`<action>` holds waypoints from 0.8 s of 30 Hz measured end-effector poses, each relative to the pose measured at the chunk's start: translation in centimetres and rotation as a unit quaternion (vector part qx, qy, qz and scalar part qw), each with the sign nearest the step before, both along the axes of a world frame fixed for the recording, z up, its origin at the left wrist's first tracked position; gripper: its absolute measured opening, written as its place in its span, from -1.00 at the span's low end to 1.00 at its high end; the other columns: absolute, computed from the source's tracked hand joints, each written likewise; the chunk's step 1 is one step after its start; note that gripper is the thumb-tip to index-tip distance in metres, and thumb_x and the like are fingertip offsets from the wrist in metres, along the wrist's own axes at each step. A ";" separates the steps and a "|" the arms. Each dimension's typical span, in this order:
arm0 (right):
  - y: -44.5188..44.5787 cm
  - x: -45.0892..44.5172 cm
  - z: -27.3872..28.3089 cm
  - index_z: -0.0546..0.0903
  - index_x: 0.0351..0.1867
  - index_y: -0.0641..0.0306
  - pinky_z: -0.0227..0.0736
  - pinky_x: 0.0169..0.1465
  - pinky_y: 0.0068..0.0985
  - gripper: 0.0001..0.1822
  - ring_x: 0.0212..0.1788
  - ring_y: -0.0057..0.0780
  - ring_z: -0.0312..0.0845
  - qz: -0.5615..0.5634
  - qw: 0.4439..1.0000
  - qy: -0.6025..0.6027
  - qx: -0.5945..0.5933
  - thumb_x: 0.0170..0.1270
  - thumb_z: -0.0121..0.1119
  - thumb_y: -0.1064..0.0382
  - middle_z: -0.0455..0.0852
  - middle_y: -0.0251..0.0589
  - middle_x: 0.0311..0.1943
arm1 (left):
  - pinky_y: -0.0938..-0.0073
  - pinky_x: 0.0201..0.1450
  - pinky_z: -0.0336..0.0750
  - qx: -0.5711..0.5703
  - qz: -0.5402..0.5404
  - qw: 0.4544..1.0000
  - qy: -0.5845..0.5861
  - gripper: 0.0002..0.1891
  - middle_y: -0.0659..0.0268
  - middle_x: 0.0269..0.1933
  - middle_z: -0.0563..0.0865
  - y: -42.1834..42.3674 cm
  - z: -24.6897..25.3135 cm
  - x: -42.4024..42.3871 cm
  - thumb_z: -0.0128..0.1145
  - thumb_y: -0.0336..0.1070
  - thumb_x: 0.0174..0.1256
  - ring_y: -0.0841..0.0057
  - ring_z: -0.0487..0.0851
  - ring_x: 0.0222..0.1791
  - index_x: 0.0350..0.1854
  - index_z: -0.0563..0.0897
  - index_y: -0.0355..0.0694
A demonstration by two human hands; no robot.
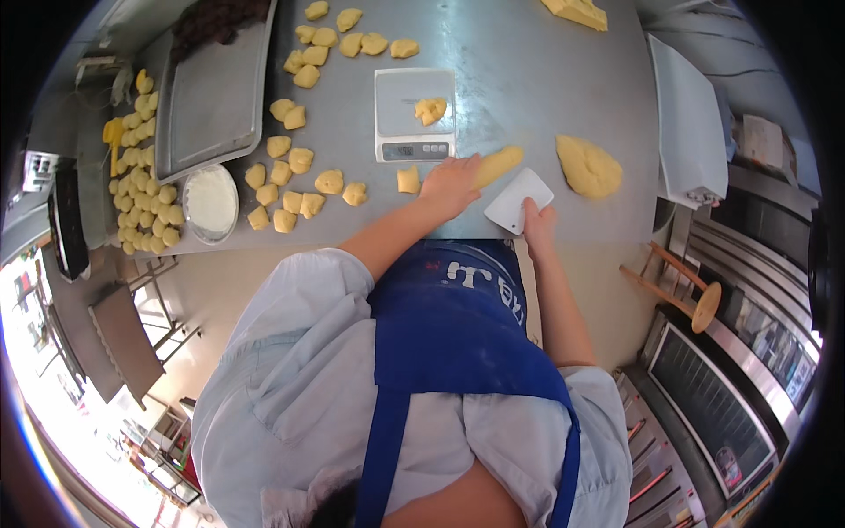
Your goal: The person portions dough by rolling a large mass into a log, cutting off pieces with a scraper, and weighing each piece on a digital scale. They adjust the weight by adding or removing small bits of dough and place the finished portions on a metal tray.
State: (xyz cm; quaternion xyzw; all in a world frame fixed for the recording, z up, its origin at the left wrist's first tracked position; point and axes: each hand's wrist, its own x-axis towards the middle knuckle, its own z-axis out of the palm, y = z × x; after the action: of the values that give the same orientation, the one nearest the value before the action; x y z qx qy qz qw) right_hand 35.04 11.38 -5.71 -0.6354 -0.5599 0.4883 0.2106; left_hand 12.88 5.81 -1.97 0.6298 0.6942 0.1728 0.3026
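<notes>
My left hand [451, 187] lies over the near end of a yellow dough roll [500, 165], its fingers resting on it. In my right hand [539, 221] is a white plastic dough scraper [518, 200], held by its edge just right of the roll. A cut dough piece [408, 179] sits beside my left wrist. Beyond it stands a digital kitchen scale [415, 146] with a lump of dough [430, 111] on its plate. A larger dough mass [589, 167] lies further right on the metal table [515, 79].
Several dough pieces [301, 160] are spread left of the scale. A metal tray [214, 99] holding a dark mass [214, 23], a bowl of white powder [210, 202] and many small dough balls [142, 204] lie at the left. A dough block [576, 12] is at the far edge.
</notes>
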 end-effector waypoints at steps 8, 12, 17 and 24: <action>-2.5 -7.6 9.1 0.62 -0.07 0.45 0.56 -0.04 -0.05 -0.63 -0.18 0.13 0.70 0.311 0.918 -0.224 0.102 0.34 0.02 0.14 0.74 0.23 -0.24 | 0.21 0.18 0.41 -0.001 -0.039 0.995 0.091 -0.77 0.26 -0.28 0.74 -2.2 -1.9 -2.9 0.21 -0.17 0.28 0.33 0.67 -0.06 -0.06 0.69 -0.04; -2.2 -9.1 8.1 0.61 -0.12 0.46 0.56 -0.06 -0.02 -0.65 -0.21 0.15 0.69 0.355 0.900 -0.231 0.102 0.32 0.01 0.17 0.73 0.24 -0.28 | 0.23 0.22 0.37 0.077 -0.029 0.989 0.120 -0.88 0.40 -0.37 0.72 -2.4 -3.0 -3.2 0.25 -0.12 0.23 0.44 0.67 -0.12 -0.26 0.73 0.05; -1.2 -10.1 7.3 0.58 -0.11 0.50 0.57 -0.09 -0.05 -0.65 -0.21 0.15 0.69 0.410 0.883 -0.216 0.073 0.31 0.02 0.19 0.72 0.26 -0.30 | 0.28 0.27 0.35 0.178 0.009 0.964 0.199 -0.88 0.54 -0.39 0.71 -4.2 -3.3 -3.1 0.29 -0.08 0.18 0.53 0.65 -0.17 -0.30 0.72 0.09; 0.9 -9.3 7.4 0.56 -0.06 0.55 0.55 -0.11 -0.03 -0.61 -0.27 0.19 0.67 0.394 0.896 -0.182 0.096 0.33 -0.01 0.18 0.71 0.26 -0.37 | 0.30 -0.01 0.56 0.005 0.129 0.984 0.121 -0.78 0.40 -0.47 0.76 -1.3 -0.6 -4.4 0.29 -0.01 0.20 0.41 0.71 -0.37 -0.42 0.78 -0.02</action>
State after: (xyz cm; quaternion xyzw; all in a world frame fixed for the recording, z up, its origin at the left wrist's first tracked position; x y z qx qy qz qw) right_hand 25.72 12.28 1.73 -0.4168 -0.8373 0.3510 -0.0446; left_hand 8.45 4.49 -2.59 0.5527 0.8002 0.1367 0.1883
